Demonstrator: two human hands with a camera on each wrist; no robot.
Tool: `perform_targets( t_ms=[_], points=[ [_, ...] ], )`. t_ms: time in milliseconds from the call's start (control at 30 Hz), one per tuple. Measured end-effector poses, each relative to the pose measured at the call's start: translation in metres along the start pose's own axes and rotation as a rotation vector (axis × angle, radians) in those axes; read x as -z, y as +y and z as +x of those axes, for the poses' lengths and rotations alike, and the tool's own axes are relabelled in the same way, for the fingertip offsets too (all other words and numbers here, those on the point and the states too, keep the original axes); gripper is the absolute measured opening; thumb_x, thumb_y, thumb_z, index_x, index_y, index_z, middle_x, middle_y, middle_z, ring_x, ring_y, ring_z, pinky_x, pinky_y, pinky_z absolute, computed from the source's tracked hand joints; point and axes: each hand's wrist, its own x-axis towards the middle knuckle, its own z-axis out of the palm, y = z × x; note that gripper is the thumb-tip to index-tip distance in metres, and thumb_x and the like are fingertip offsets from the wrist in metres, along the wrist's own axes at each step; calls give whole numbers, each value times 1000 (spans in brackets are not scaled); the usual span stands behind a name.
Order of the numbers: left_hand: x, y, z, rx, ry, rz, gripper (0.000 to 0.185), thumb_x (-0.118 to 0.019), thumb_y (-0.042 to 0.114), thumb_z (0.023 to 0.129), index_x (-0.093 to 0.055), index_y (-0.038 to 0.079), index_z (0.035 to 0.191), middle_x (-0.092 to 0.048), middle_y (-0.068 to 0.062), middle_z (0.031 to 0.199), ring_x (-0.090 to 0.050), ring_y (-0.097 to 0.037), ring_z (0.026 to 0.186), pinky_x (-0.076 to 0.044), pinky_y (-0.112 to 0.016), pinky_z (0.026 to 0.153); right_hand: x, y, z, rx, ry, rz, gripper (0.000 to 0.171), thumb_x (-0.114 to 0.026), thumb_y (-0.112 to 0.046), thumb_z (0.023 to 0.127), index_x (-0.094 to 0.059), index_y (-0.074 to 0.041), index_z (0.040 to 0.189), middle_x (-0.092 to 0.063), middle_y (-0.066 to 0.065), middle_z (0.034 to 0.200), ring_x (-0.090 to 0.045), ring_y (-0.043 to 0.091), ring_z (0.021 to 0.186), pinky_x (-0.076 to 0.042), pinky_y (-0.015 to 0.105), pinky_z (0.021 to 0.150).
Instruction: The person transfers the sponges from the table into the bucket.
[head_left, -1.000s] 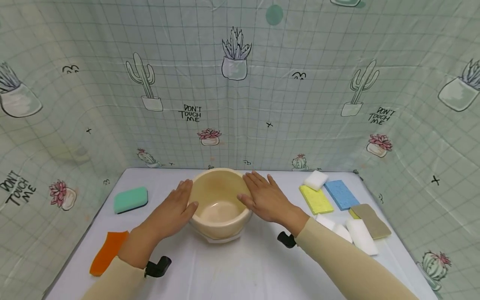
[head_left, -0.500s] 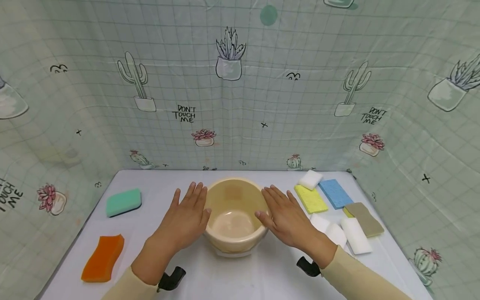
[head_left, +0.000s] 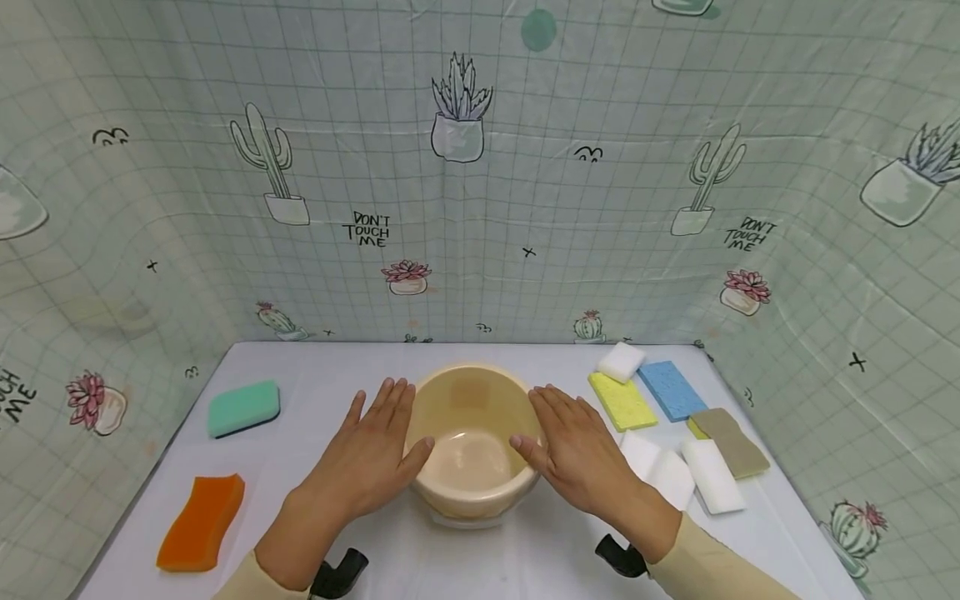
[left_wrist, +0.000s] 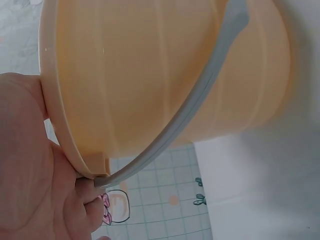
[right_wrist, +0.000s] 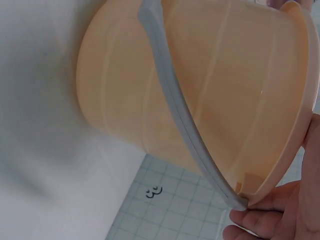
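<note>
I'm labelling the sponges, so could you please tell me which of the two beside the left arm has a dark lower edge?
The green sponge, farther back; the wavy orange sponge shows no dark edge.

Near left edge of tabletop (head_left: 326, 367): green sponge (head_left: 243, 407), orange sponge (head_left: 201, 523)
Near far right corner: blue sponge (head_left: 672, 390)
Behind: curtain (head_left: 465, 208)

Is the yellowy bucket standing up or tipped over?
Standing up. In the head view, the bucket's round opening faces upward, showing its floor inside, and the left wrist view shows its grey handle hanging down its side.
</note>
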Motion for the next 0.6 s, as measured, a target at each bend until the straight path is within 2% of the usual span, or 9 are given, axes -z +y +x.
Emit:
perform_targets(
  t_ms=[267,600],
  points=[
    [2,0,2,-25,-3,21,73,-46,41,110,-26,-3,165,-27,-21,172,-17,-37,163,-11,-65,130,-2,1,2,19,52,-31,64,-62,-44,104,-57,4,146,-60,20,149,-54,39,141,-45,65,113],
    [1,4,1,50,29,33,68,-42,38,111,-31,-4,164,-28,-21,172,-19,-37,163,-8,-64,131,-4,1,3,4,31,-47,67,-60,-46,105,-56,6,147,-59,22,149,-53,39,142,-42,62,117]
  ],
)
